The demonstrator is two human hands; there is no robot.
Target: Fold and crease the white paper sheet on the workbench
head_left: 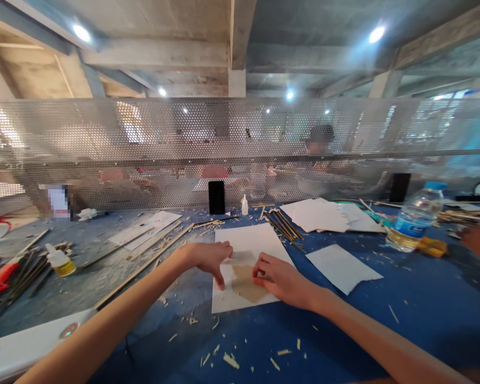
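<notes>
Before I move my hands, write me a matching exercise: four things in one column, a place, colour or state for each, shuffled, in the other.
Column one:
1. Left hand
2. Right hand
3. Water bottle
4. Small nozzle bottle at far left

Column two:
A. Fingers curled at the right side of the tan piece
B. Yellow toward the base
C. Thumb spread away from the fingers, over the white paper sheet
D. Blue-capped

Right pairs: 1-C, 2-A, 3-D, 4-B

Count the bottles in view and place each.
3: a yellow-labelled bottle at left, a small white bottle near the middle, before the perforated screen, and a blue-capped water bottle at right. Others may be hidden.
</notes>
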